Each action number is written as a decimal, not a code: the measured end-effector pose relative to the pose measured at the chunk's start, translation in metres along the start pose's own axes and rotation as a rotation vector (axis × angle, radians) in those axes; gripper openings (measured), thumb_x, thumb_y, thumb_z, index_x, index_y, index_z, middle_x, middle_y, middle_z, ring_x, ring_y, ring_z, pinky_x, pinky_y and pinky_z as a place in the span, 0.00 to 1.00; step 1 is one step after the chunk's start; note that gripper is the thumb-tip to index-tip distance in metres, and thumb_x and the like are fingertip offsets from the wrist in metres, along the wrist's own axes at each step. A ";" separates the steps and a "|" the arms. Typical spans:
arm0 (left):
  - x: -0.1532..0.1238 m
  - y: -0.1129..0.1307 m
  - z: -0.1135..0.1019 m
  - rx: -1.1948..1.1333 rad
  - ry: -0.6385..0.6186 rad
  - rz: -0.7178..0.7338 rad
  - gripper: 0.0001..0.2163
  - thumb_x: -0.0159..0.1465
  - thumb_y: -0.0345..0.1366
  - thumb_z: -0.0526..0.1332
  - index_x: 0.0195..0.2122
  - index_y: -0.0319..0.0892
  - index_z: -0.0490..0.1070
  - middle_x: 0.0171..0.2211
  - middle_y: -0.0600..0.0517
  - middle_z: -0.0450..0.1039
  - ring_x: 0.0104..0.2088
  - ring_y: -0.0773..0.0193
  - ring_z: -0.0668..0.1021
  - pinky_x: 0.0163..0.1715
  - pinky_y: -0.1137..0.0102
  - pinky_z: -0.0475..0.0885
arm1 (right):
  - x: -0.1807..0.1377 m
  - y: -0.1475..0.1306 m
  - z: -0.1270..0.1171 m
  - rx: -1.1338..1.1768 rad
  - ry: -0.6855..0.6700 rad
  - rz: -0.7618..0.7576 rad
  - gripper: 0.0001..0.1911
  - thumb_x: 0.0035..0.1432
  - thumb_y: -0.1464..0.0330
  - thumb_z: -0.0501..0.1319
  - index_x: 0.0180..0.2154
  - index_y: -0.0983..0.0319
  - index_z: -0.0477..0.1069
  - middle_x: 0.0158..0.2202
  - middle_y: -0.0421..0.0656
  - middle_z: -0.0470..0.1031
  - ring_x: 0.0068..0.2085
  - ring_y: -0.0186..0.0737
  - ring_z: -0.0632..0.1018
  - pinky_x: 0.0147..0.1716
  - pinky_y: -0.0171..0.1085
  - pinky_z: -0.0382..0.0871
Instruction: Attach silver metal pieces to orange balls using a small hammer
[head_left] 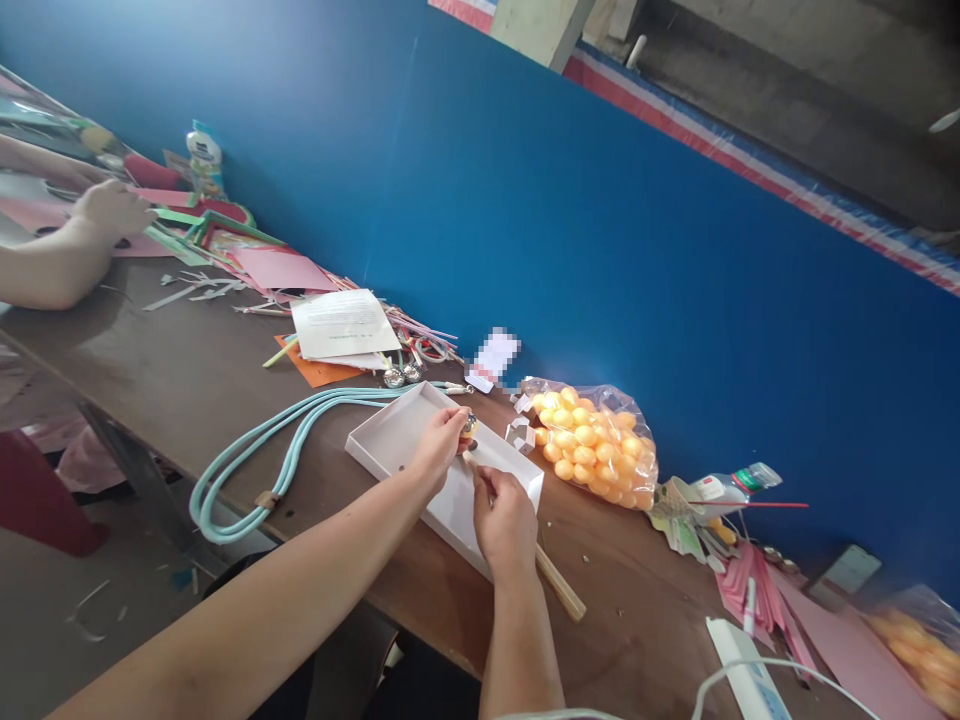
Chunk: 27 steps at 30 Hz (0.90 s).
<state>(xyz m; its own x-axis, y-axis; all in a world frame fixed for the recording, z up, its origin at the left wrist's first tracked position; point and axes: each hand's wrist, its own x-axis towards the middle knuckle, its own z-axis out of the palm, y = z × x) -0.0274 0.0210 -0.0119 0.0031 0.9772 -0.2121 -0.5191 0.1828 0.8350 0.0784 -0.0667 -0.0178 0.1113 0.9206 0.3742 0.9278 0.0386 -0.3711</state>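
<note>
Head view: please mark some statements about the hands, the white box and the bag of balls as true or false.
1. The left hand pinches a small round object over the shallow white cardboard box. True.
2. The right hand holds scissors. False: it grips a thin wooden stick.
3. The clear plastic bag of orange balls lies inside the box. False: it lies on the brown wooden table, beside the box.
4. A looped pale blue cord lies on the table left of the box. True.
5. Another person's hand is at the table's far left end. True.
</note>
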 end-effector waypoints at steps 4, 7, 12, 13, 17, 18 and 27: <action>0.000 0.001 0.000 -0.002 0.001 -0.007 0.14 0.54 0.43 0.62 0.38 0.40 0.73 0.31 0.52 0.70 0.22 0.74 0.72 0.23 0.77 0.65 | -0.001 0.000 0.000 -0.009 -0.009 0.003 0.14 0.62 0.66 0.53 0.46 0.56 0.74 0.40 0.43 0.78 0.42 0.41 0.77 0.39 0.34 0.63; 0.000 0.002 0.001 -0.001 0.004 -0.016 0.14 0.55 0.42 0.61 0.39 0.39 0.73 0.31 0.53 0.70 0.22 0.74 0.72 0.23 0.77 0.65 | -0.001 0.000 0.000 -0.019 -0.006 0.002 0.14 0.62 0.68 0.54 0.46 0.55 0.74 0.40 0.43 0.78 0.42 0.41 0.77 0.40 0.34 0.63; -0.001 0.003 0.001 -0.007 0.000 -0.015 0.14 0.55 0.42 0.62 0.39 0.39 0.73 0.31 0.53 0.70 0.23 0.74 0.72 0.24 0.77 0.65 | -0.001 0.000 0.000 -0.014 -0.006 -0.002 0.13 0.62 0.67 0.53 0.45 0.55 0.74 0.39 0.42 0.78 0.42 0.42 0.77 0.39 0.34 0.62; -0.001 0.003 0.001 -0.008 -0.001 -0.015 0.14 0.54 0.42 0.62 0.39 0.39 0.73 0.31 0.53 0.70 0.23 0.74 0.72 0.24 0.77 0.66 | -0.001 0.000 0.000 -0.012 -0.007 -0.004 0.13 0.62 0.67 0.53 0.45 0.55 0.74 0.39 0.42 0.78 0.41 0.41 0.77 0.39 0.34 0.62; -0.002 0.002 0.001 -0.009 0.002 -0.018 0.14 0.54 0.42 0.62 0.39 0.39 0.73 0.31 0.53 0.70 0.22 0.74 0.72 0.24 0.77 0.66 | 0.000 0.000 0.000 -0.013 -0.003 -0.018 0.13 0.62 0.68 0.53 0.45 0.56 0.74 0.39 0.43 0.78 0.41 0.41 0.77 0.39 0.34 0.62; -0.002 0.002 0.001 -0.009 0.002 -0.020 0.14 0.54 0.42 0.62 0.39 0.39 0.73 0.31 0.53 0.70 0.22 0.74 0.72 0.24 0.77 0.66 | 0.000 0.000 0.000 -0.018 -0.004 -0.019 0.13 0.62 0.68 0.53 0.45 0.56 0.74 0.39 0.43 0.78 0.41 0.41 0.77 0.39 0.34 0.62; -0.001 0.001 0.001 -0.004 -0.001 -0.009 0.16 0.52 0.44 0.64 0.39 0.39 0.73 0.30 0.52 0.71 0.22 0.73 0.73 0.24 0.76 0.66 | 0.000 -0.002 -0.002 -0.019 -0.027 0.001 0.13 0.62 0.66 0.53 0.44 0.57 0.74 0.39 0.42 0.78 0.42 0.41 0.76 0.38 0.34 0.62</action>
<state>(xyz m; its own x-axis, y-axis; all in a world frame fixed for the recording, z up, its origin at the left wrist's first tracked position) -0.0271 0.0203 -0.0109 0.0090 0.9757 -0.2191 -0.5222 0.1914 0.8311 0.0773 -0.0677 -0.0156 0.1025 0.9309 0.3507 0.9343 0.0309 -0.3551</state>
